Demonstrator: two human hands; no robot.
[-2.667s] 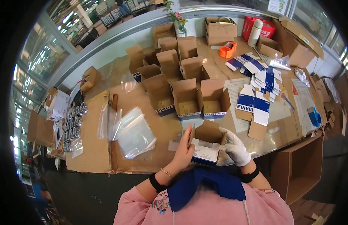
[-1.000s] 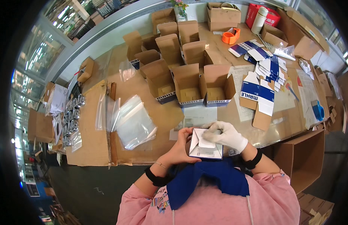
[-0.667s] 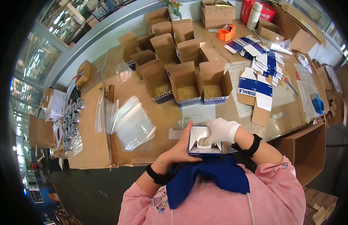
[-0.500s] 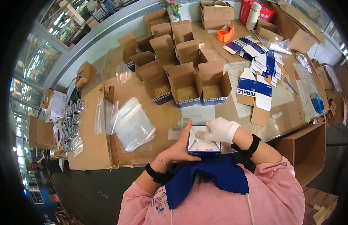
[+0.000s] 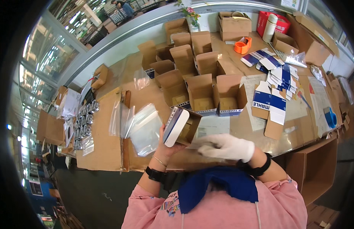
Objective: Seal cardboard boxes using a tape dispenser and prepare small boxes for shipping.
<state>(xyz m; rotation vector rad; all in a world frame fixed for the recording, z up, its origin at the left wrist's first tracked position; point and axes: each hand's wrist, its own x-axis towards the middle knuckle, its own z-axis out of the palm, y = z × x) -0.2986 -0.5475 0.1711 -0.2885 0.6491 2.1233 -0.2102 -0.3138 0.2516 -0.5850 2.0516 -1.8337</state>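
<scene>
My bare left hand (image 5: 167, 148) grips a small blue-and-white carton (image 5: 176, 126) from its left and underside. The carton is tilted, its brown inside turned to the right and a white flap upright along its left side. Just right of it is my right hand (image 5: 229, 147) in a white glove, fingers stretched toward the carton and slightly blurred, with nothing visible in them. Beyond the carton stand several open-topped cartons (image 5: 201, 94) in rows. Clear plastic bags (image 5: 147, 129) lie by my left hand.
Flat unfolded cartons (image 5: 270, 105) lie at the right, near an orange tape dispenser (image 5: 242, 45) and a blue tape roll (image 5: 330, 117). Shiny metal parts (image 5: 84, 124) stand in rows at the left. A large brown box (image 5: 314, 168) sits beside the table's right front edge.
My left hand has raised the carton forward and left and tipped it so its inside shows. My right hand has come out of it to the right. The whole view has shifted slightly.
</scene>
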